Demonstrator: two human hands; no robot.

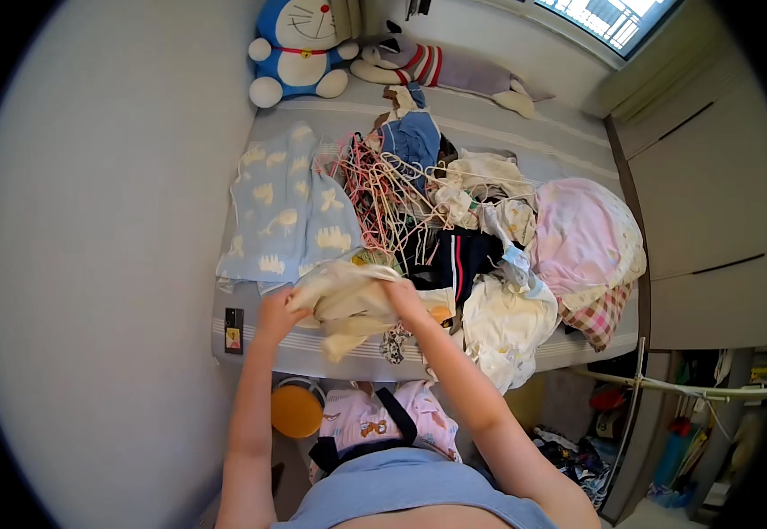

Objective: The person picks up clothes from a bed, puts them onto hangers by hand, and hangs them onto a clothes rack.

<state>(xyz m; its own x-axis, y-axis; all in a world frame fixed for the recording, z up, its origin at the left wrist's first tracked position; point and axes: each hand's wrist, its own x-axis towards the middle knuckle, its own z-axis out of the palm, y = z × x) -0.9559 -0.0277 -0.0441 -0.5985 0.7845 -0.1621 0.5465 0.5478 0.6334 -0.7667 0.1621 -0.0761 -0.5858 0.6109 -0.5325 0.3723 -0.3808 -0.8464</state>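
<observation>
from where i sit, looking down through the head view, both hands are over the front part of the bed (267,355). the left hand (278,314) has its fingers closed on one side of a cream cloth (348,304); the right hand (403,301) grips the other side near its upper edge. the cloth hangs between them, slightly blurred, its lower end drooping toward the bed's front edge.

on my left, a strip of sheet lies between the left forearm and the wall (110,229), with a phone (234,331) on it close to the front corner. beyond the left hand, a pale blue blanket (282,207) spreads nearly to the wall-side edge.

straight ahead is tighter: a tangle of hangers (379,194) fills the middle, with a navy garment (467,260) just beyond the right hand. white clothing (507,326) overhangs the front edge to the right, and a pink bundle (586,234) sits near the right-hand edge. the widest stretch of bare sheet i see is at the far right, in front of a long grey plush toy (476,72). below the front edge, an orange-topped stool (298,410) stands beside the person's legs.
</observation>
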